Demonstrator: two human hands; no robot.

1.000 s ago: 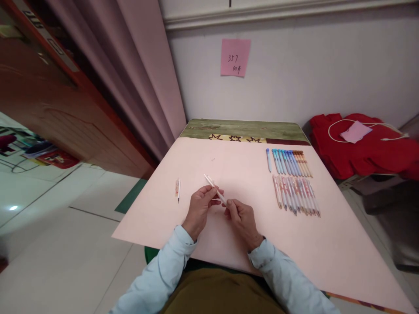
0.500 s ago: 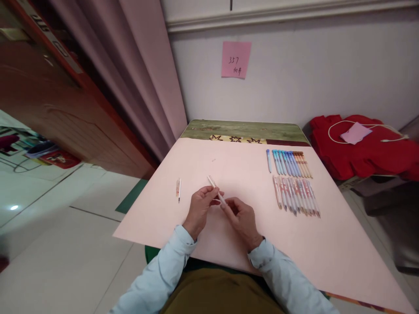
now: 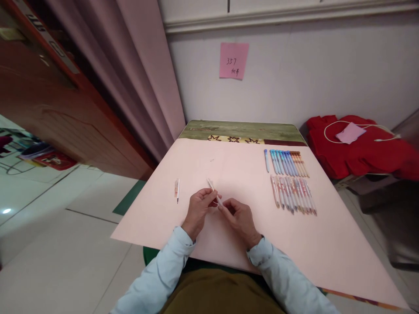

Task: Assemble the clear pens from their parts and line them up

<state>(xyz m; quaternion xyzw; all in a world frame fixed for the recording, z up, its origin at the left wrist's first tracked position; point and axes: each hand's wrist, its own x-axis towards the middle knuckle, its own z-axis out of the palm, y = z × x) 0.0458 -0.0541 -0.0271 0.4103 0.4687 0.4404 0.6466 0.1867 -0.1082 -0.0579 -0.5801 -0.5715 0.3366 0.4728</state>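
Note:
Both hands meet over the middle of the pale sheet, around a slim whitish pen [image 3: 211, 185]. My left hand [image 3: 198, 208] is closed on the pen's middle, thumb on top. The fingertips of my right hand [image 3: 240, 218] pinch its near end. The pen slants, its far end pointing away and slightly left. To the left lie a white refill [image 3: 178, 192] with a dark tip and, beside it, a clear printed pen barrel piece [image 3: 176, 188]. A tiny spring-like bit [image 3: 212, 160] rests beyond the hands.
At right lie a row of blue and brown-topped pens [image 3: 284, 162] and, nearer, a row of clear printed pens [image 3: 293, 195]. The pale sheet [image 3: 157, 222] covers most of the table. A red cloth-covered stool [image 3: 327, 148] stands right; a wooden door [image 3: 81, 117] is left.
The view has shifted slightly. Both hands stay on the pen, and my right fingertips have moved a little at its near end.

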